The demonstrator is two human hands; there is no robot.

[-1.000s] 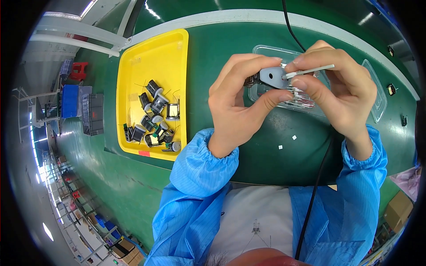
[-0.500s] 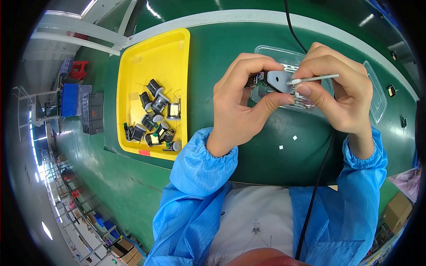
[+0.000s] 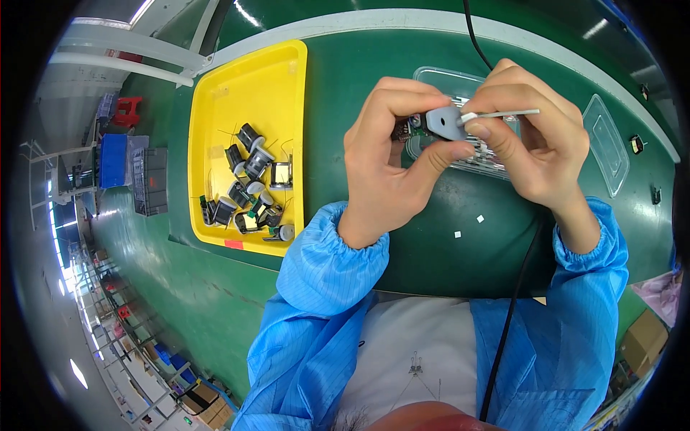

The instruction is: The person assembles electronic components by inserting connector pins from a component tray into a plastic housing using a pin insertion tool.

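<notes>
Over the last second we see our right hand (image 3: 535,144) come a little to the left, closer to our left hand (image 3: 392,161), so that the clear lid (image 3: 606,147) at the far right of the worktop (image 3: 417,251) now shows free of our fingers. Our view has shifted slightly too, so part of the apparent movement is our own head.

Our left hand is closed in a pinch, thumb on the near side and fingers on the far side, around the grey housing (image 3: 437,126), which has one dark hole in its face. To its left, under the fingers, a small circuit board (image 3: 413,126) is partly visible. Our right thumb and forefinger are pinched on the white piece (image 3: 468,117), and its thin pale rod (image 3: 509,113) points right. The white piece is at the right end of the housing; whether it is seated there or only touching, we cannot tell.

Both parts are held above the clear box (image 3: 431,75), partly hiding it. At the left, the dark assemblies (image 3: 255,164) in the yellow tray (image 3: 244,82) lie as before. We judge the work as little advanced: both grips and the pairing are the same.
</notes>
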